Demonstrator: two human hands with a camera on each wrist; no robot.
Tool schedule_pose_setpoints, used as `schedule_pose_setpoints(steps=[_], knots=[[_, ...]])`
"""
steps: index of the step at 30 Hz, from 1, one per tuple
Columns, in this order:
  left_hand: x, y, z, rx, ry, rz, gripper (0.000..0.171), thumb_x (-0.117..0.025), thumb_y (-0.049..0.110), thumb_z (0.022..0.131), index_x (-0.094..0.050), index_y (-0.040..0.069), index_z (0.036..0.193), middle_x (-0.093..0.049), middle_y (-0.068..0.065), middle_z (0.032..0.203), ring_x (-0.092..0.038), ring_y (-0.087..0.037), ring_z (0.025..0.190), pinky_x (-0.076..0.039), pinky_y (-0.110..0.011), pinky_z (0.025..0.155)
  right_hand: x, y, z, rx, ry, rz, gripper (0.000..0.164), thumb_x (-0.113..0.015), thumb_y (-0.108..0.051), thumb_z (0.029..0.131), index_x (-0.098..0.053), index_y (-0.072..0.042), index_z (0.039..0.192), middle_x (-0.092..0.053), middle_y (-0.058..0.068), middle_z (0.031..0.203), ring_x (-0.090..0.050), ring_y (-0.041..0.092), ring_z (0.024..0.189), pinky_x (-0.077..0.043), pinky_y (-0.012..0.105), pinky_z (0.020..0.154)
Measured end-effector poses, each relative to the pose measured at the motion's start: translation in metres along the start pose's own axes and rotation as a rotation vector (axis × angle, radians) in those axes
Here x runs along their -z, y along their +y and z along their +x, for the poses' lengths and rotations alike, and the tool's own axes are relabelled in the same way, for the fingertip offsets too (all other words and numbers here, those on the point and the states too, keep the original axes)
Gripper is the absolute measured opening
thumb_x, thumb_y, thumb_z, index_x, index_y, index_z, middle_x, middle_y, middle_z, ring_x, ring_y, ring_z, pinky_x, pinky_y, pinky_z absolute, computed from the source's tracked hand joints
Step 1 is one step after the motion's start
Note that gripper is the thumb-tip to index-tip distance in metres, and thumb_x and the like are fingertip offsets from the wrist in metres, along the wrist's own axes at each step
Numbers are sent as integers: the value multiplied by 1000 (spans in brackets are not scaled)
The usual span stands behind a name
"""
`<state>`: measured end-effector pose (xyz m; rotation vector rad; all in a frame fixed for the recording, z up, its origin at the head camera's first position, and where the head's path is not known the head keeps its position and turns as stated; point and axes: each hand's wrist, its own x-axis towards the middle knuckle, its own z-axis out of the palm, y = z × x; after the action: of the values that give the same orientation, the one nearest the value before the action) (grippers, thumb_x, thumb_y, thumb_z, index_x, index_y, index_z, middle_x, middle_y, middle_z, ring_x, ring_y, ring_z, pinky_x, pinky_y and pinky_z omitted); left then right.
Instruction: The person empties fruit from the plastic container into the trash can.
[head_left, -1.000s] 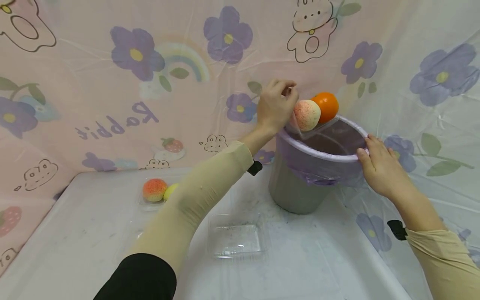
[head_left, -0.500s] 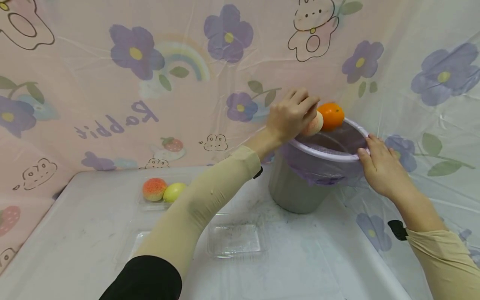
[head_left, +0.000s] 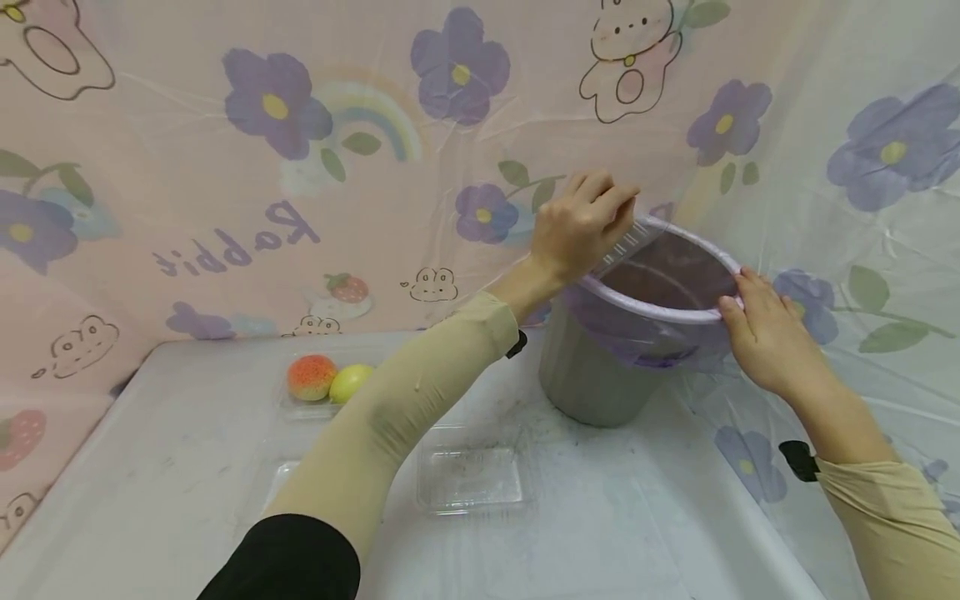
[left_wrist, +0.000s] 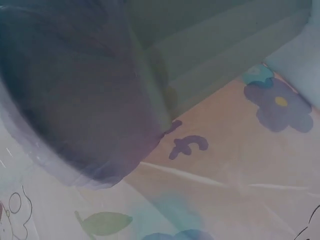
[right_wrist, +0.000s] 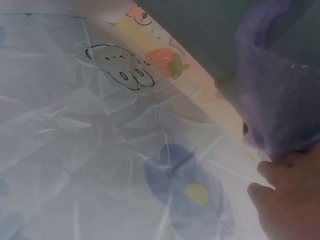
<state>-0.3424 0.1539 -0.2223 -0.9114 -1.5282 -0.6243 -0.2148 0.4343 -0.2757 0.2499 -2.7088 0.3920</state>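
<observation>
My left hand holds a clear plastic container by its edge, tipped over the mouth of a grey trash can. Ridges of the container show beside the fingers; the hand hides the rest. A purple bag lines the can and is folded over its rim. At the right side of that rim, my right hand grips the edge. In the right wrist view, fingers of the right hand lie against the bag. The left wrist view shows the can's mouth but no hand.
A red-orange peach and a yellow lemon sit in a clear container at the left. A clear container lies in front, and another is partly behind the left sleeve. Patterned sheeting rises behind and to the right.
The left hand has moved right and tipped its container. The pale peach and the orange that were in it have dropped out of sight at the can's mouth. The right hand has stayed on the rim.
</observation>
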Motion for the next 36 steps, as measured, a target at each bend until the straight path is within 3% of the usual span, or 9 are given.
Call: schedule_pose_setpoints(steps=[3, 6, 11, 16, 20, 23, 27, 32, 36], knots=[[3, -1, 1, 68, 38, -39, 21, -61, 18, 101, -81, 11, 101, -64, 1, 84, -60, -16, 77, -49, -23, 51, 0, 0, 0, -1, -9, -1, 70, -21, -37, 115, -21, 20, 154, -19, 42, 161, -13, 62, 149, -3, 77, 117], [7, -4, 1, 185, 76, -101, 18, -65, 15, 99, -81, 9, 103, -66, -1, 86, -60, -14, 75, -47, -21, 54, -1, 0, 0, -2, -19, 0, 70, -21, -37, 115, -21, 20, 154, -18, 42, 161, -13, 62, 149, -3, 77, 117], [18, -10, 0, 409, 121, -276, 16, -69, 8, 96, -79, 3, 107, -69, -7, 94, -67, -17, 84, -50, -17, 63, -1, 1, 0, -3, -20, 1, 69, -20, -37, 115, -20, 20, 154, -18, 41, 161, -12, 60, 150, -3, 76, 118], [30, -18, -4, 577, 173, -451, 17, -68, 1, 95, -77, -2, 109, -68, -12, 98, -69, -18, 93, -57, -17, 69, -1, 0, 0, -5, -14, 5, 69, -21, -37, 115, -21, 20, 154, -18, 42, 161, -12, 61, 150, -3, 76, 118], [44, -25, -11, 662, 201, -483, 17, -69, 1, 96, -77, -2, 110, -70, -12, 103, -68, -17, 94, -52, -16, 86, 0, 0, 0, -2, -10, 14, 68, -21, -36, 115, -20, 20, 154, -18, 42, 161, -12, 61, 149, -3, 76, 118], [56, -31, -19, 724, 219, -498, 16, -69, 1, 96, -77, -1, 110, -72, -12, 105, -68, -18, 94, -48, -20, 95, 1, 0, 0, -2, -11, 18, 68, -21, -36, 115, -19, 20, 154, -17, 43, 161, -11, 61, 149, -2, 76, 118], [71, -40, -35, 795, 229, -517, 14, -69, 2, 98, -76, -2, 109, -71, -13, 107, -67, -19, 96, -52, -24, 93, 1, 1, 0, 6, 1, 25, 68, -21, -36, 115, -20, 20, 154, -17, 43, 160, -12, 62, 149, -1, 76, 118], [92, -51, -61, 863, 188, -516, 15, -67, 3, 100, -75, -2, 112, -69, -10, 107, -63, -17, 98, -52, -25, 92, 0, 2, 0, 18, 16, 35, 68, -22, -35, 115, -21, 21, 153, -18, 43, 160, -12, 62, 149, -1, 77, 118], [109, -59, -85, 919, 135, -529, 17, -65, 4, 101, -72, -3, 114, -67, -8, 105, -62, -13, 95, -52, -18, 79, 0, 2, -1, 21, 19, 40, 68, -22, -36, 115, -22, 22, 153, -18, 44, 159, -12, 62, 148, -1, 77, 118]])
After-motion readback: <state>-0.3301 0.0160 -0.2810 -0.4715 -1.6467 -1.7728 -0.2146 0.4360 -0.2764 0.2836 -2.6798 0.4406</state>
